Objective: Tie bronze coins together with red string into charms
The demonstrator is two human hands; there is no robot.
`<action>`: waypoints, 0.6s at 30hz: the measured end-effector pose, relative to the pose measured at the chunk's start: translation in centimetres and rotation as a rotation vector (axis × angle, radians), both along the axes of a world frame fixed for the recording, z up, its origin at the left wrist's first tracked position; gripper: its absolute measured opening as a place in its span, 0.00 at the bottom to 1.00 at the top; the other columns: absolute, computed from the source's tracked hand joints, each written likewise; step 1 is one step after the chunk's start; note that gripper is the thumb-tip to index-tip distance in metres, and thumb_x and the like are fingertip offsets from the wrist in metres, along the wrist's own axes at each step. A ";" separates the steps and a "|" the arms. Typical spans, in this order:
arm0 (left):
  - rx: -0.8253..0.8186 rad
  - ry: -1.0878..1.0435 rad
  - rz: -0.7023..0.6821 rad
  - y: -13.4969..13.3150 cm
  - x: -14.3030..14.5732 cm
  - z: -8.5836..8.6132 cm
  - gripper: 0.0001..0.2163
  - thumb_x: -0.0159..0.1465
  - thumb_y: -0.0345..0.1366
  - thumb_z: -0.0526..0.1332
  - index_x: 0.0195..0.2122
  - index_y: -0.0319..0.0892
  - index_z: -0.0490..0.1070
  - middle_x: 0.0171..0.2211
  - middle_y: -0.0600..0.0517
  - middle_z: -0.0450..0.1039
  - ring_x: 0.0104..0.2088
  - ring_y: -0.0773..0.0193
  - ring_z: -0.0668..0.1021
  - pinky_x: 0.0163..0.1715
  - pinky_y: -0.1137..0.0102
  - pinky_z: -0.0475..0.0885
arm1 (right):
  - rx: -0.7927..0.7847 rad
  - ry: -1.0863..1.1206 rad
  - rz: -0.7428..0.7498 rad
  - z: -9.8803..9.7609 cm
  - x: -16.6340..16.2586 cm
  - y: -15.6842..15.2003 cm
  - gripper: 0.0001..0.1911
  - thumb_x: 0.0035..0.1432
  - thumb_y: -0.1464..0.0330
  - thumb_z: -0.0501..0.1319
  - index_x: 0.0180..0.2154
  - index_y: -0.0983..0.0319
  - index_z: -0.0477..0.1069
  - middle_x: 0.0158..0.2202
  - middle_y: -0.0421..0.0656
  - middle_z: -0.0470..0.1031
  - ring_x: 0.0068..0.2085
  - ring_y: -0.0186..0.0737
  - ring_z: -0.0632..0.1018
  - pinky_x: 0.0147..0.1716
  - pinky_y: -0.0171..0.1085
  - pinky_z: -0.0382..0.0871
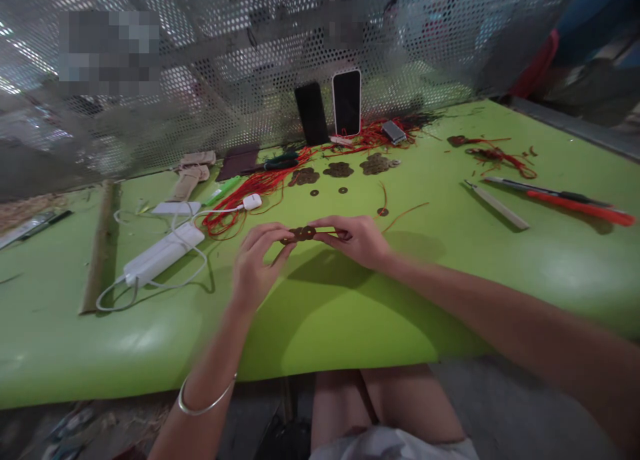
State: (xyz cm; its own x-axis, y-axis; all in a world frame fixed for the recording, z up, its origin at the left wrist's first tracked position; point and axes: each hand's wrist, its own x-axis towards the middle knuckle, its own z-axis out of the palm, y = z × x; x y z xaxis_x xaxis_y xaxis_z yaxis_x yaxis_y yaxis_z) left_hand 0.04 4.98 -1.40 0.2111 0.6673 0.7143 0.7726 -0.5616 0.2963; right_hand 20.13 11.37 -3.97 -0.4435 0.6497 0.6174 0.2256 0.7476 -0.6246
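My left hand (254,263) pinches a short row of overlapping dark coins (303,233), held just above the green tabletop. From the coins a red cord (327,231) runs into my right hand (361,241), whose fingers are closed on it close beside the row. Part of the cord is hidden by the right fingers. Past that hand lies a single holed coin (383,212) with red cord around it. Two more loose coins, a left one (315,193) and a right one (343,190), rest farther back, in front of flower-shaped coin clusters (339,170).
A white power strip (163,253) with looping cable and a wooden stick (97,247) lie left. Behind are red cord bundles (255,187), dark-handled scissors (280,161) and two phones (347,103) against perforated metal. Pens and a red tool (580,207) lie right.
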 end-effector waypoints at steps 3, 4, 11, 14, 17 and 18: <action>-0.018 0.015 0.000 0.0 0.0 0.0 0.06 0.58 0.28 0.63 0.36 0.43 0.73 0.37 0.50 0.73 0.40 0.64 0.76 0.44 0.66 0.71 | 0.011 -0.007 0.001 0.0 0.0 0.0 0.15 0.59 0.61 0.60 0.44 0.62 0.76 0.25 0.40 0.76 0.19 0.26 0.62 0.21 0.29 0.54; -0.017 0.015 -0.001 0.0 0.0 0.0 0.06 0.58 0.28 0.63 0.36 0.43 0.73 0.37 0.50 0.73 0.40 0.64 0.76 0.44 0.66 0.71 | 0.011 -0.007 0.002 -0.1 0.0 0.0 0.15 0.59 0.61 0.60 0.44 0.62 0.76 0.26 0.40 0.76 0.19 0.26 0.63 0.21 0.29 0.55; -0.021 0.013 -0.038 0.1 0.2 -0.3 0.12 0.57 0.30 0.65 0.43 0.43 0.69 0.39 0.50 0.74 0.41 0.63 0.76 0.42 0.66 0.72 | 0.004 0.007 0.059 -0.2 0.0 -0.1 0.14 0.60 0.63 0.59 0.44 0.61 0.76 0.29 0.41 0.78 0.21 0.27 0.68 0.22 0.28 0.59; -0.017 0.046 -0.056 0.1 0.2 -0.4 0.09 0.58 0.30 0.64 0.40 0.44 0.71 0.39 0.50 0.74 0.41 0.63 0.76 0.43 0.65 0.72 | 0.002 -0.009 0.059 -0.2 0.0 -0.1 0.15 0.60 0.62 0.58 0.44 0.61 0.76 0.29 0.41 0.78 0.22 0.27 0.69 0.23 0.28 0.60; -0.021 0.042 -0.068 0.0 0.2 -0.3 0.07 0.59 0.29 0.63 0.38 0.44 0.72 0.39 0.50 0.74 0.41 0.64 0.76 0.43 0.66 0.72 | -0.001 -0.022 0.052 -0.2 0.0 -0.2 0.15 0.60 0.61 0.58 0.44 0.61 0.76 0.28 0.41 0.78 0.22 0.27 0.69 0.23 0.28 0.59; -0.024 0.039 -0.068 0.0 0.2 -0.3 0.06 0.59 0.29 0.63 0.38 0.44 0.73 0.39 0.50 0.74 0.41 0.64 0.76 0.43 0.66 0.72 | -0.005 -0.023 0.051 -0.2 0.0 -0.2 0.15 0.60 0.61 0.59 0.43 0.61 0.76 0.28 0.41 0.78 0.22 0.27 0.69 0.23 0.28 0.59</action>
State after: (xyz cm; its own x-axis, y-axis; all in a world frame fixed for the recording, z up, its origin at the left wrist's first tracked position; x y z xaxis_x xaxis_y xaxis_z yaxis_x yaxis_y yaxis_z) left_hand 0.22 4.99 -1.70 0.2838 0.6670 0.6889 0.7439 -0.6065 0.2807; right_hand 20.11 11.20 -4.20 -0.4906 0.6287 0.6034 0.2017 0.7556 -0.6232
